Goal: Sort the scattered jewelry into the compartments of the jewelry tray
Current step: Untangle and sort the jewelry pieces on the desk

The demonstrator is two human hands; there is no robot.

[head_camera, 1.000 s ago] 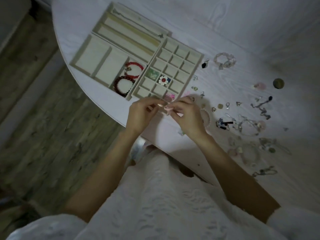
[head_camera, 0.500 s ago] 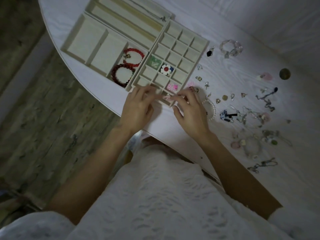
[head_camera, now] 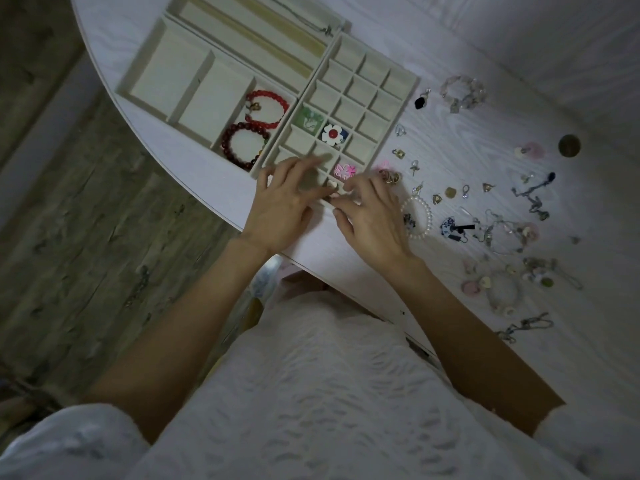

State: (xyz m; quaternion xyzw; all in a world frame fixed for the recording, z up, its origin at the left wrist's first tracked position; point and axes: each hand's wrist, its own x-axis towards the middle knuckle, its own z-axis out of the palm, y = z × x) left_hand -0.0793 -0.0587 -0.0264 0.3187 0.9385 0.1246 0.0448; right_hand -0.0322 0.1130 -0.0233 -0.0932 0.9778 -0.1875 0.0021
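Head view shows your left hand [head_camera: 282, 206] and right hand [head_camera: 372, 216] side by side over the near corner of the jewelry tray [head_camera: 398, 105], at about 12 o'clock from your body. Your left fingers are spread and fairly straight across the small cells; your right fingers curl toward a small pale piece [head_camera: 332, 184] in a corner cell, though you cannot tell whether they pinch it. Two red bead bracelets [head_camera: 266, 109] lie in a larger compartment at 11 o'clock. Loose jewelry [head_camera: 502, 230] lies scattered on the table [head_camera: 519, 46] toward 2 o'clock.

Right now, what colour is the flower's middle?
Red, with white petals, in the head view.
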